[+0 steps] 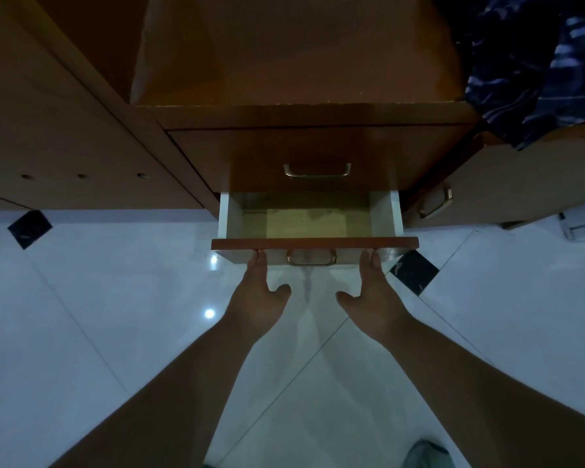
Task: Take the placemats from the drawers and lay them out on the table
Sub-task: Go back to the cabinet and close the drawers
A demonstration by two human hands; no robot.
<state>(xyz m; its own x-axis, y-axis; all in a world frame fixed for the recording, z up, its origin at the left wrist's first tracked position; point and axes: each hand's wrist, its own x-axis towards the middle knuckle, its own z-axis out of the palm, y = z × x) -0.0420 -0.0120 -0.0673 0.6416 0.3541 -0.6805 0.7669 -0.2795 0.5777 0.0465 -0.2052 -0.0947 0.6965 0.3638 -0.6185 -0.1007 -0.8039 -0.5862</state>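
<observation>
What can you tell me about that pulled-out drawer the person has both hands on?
The open drawer is the lower of two in a wooden cabinet. It has a reddish-brown wood-look front, pale side walls, a yellowish bottom and a brass-coloured handle. It sticks out level over the white tiled floor, and nothing shows inside it. The left hand and right hand press straight fingers against its front, either side of the handle.

Glossy white tiled floor [98,298] with black diamond insets carries the wooden cabinet [81,130], whose top [301,55] holds a rumpled dark blue cloth [537,62].

Brown-fronted drawer [314,243] with brass handle [311,258]; dark blue, perhaps streaked, cloth [534,62].
</observation>
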